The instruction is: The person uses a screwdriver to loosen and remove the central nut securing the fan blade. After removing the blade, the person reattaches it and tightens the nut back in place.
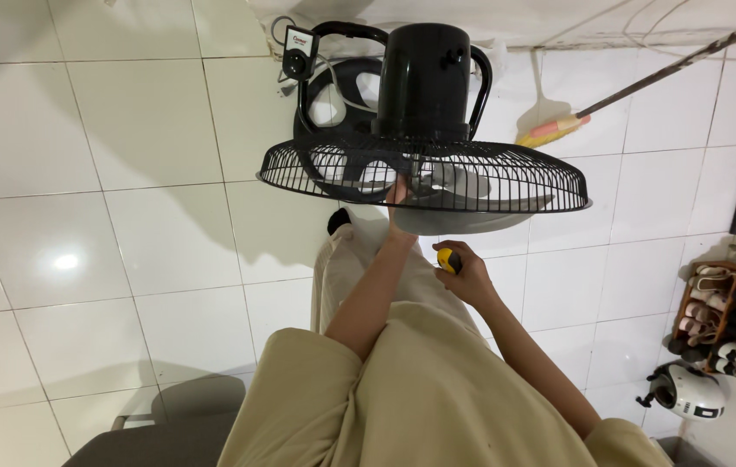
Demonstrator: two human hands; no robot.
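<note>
Left hand (399,195): my fingers reach into the black fan grille (506,177); their spread I cannot tell.
Right hand (465,272): my fingers wrap a yellow-handled screwdriver (448,259).

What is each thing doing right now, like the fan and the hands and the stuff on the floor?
Black wire-grille fan: front guard off, grey blades bare, not blurred.
Left hand: reaching in at the blade hub.
Right hand: closed on a yellow-handled tool.
Broom with orange and yellow head: lying on the tiles.
White helmet: on the floor.
Wooden shoe rack: full of shoes.
</note>
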